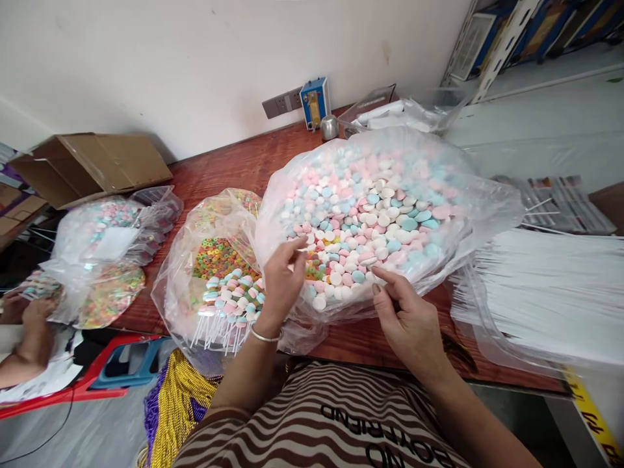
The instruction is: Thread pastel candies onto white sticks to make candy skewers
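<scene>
Reddish table (219,168): right grip (414,322) slightly parted, seemingly empty; left grip (283,278) nearly pinched, catch I can't tell; tugging the bag (297,170) could spill candies (385,214).

Scuffed white wall (195,58), grey socket panel (283,103), reddish wooden tabletop (209,166), slotted metal shelving (507,49), grey floor (104,432)

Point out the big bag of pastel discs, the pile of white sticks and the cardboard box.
Big bag of pastel discs (336,168), head view: upper plastic wall.
Pile of white sticks (553,286), head view: middle of the pile.
Cardboard box (124,161), head view: side panel.
</scene>
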A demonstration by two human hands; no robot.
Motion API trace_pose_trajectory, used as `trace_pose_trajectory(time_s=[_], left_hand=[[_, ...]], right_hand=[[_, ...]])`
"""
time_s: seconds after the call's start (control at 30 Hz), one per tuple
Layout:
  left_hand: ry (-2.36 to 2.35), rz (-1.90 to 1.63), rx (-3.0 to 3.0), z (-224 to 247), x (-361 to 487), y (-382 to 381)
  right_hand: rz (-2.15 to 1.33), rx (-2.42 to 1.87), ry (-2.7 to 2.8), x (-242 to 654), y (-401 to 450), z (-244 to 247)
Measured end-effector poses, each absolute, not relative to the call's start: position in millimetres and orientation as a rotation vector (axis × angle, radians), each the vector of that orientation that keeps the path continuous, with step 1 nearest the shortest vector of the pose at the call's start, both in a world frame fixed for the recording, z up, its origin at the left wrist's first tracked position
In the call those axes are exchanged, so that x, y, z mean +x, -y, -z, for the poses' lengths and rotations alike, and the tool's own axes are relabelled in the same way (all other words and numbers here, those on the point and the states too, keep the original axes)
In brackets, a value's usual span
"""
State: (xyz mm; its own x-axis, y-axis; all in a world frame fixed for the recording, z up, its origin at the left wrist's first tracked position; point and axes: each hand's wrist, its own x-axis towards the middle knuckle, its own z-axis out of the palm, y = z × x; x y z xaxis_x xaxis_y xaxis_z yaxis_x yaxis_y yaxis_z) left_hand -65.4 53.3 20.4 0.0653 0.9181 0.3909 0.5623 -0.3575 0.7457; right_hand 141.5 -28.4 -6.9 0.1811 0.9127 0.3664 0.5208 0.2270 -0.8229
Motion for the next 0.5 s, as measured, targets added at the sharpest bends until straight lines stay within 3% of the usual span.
trace_pose_trajectory(time_s=[0.23,0.5], left_hand=[[-1.576,-0.610,2.546,-6.8,-90.0,-98.5],[-1.504,-0.628,2.505,0.5,-83.9,-98.7]], right_hand=[[-0.579,-1.365,1.527,140.3,24.3,12.3],[-0.617,-1.349,1.602,136.1,16.0,16.3]])
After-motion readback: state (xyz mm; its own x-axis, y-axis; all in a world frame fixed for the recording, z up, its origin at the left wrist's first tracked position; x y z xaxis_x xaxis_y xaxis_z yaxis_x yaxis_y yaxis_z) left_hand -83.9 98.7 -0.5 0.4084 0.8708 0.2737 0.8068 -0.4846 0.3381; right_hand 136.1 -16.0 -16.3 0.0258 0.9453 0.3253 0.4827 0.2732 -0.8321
